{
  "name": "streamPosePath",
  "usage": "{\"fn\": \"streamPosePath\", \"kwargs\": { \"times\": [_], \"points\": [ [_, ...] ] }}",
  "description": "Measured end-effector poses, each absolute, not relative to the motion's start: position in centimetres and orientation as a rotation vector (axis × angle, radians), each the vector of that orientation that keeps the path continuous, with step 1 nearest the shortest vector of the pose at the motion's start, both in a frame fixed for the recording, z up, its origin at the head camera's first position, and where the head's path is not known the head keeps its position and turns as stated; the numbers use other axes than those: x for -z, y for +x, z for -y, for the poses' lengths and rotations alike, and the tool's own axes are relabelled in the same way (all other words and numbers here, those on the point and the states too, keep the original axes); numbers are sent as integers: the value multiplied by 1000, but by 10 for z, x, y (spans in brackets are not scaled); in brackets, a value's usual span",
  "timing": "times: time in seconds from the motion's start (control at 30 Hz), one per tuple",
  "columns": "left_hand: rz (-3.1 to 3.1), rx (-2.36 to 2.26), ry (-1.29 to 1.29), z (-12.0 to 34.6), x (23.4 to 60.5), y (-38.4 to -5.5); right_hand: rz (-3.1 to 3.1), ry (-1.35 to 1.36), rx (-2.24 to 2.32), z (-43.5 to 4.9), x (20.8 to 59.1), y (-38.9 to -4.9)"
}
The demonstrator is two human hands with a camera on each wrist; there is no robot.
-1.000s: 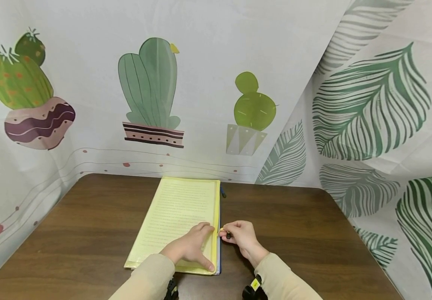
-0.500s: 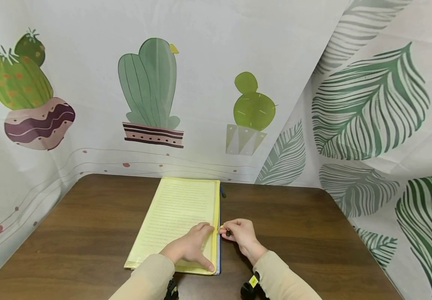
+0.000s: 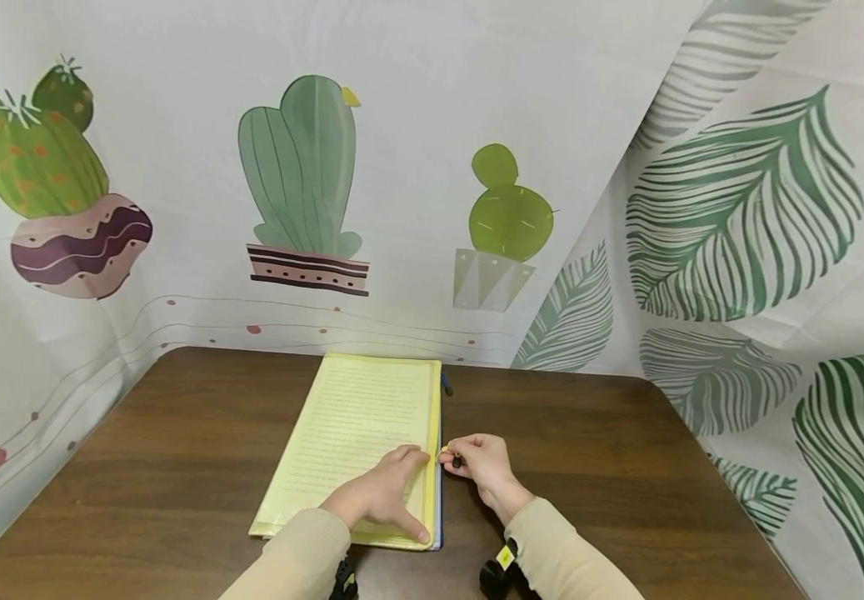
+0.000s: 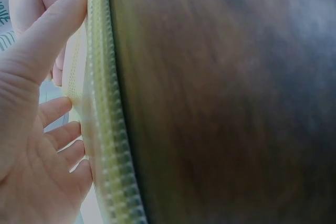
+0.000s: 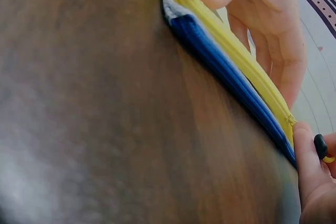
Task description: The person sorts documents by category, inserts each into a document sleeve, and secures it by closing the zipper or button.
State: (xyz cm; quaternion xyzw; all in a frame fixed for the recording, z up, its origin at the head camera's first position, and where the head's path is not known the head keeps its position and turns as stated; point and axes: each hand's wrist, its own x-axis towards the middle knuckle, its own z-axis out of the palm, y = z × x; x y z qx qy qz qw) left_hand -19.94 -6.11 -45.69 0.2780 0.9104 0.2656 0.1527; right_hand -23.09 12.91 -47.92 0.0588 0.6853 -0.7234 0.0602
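A yellow zippered mesh document pouch (image 3: 372, 408) with a page of printed lines showing through lies on the table. Under its right side shows the edge of a blue pouch (image 5: 226, 77). My left hand (image 3: 387, 492) rests on the yellow pouch, thumb and fingers spread along the right side near the front corner. At that same side, a little farther back than the left thumb, my right hand (image 3: 486, 468) pinches the zipper pull (image 5: 320, 146), a yellow cord with a dark end. The yellow zipper (image 5: 247, 61) runs between both hands in the right wrist view.
The brown wooden table (image 3: 589, 467) extends to both sides of the pouches. A small blue-and-dark pull (image 3: 446, 385) sticks out at the far right corner of the stack. Printed fabric with cacti (image 3: 510, 221) and leaves hangs behind and to the right.
My right hand has slid slightly toward the far end along the pouch's right side, with the zipper pull between its fingers. The left hand has stayed in place.
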Motion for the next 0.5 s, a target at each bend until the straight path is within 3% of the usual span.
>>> {"fn": "streamPosePath", "kwargs": {
  "times": [0.5],
  "points": [
    [-2614, -754, 771, 61, 460, -201, -2083, 201, 2203, -128, 476, -237]
  ]
}}
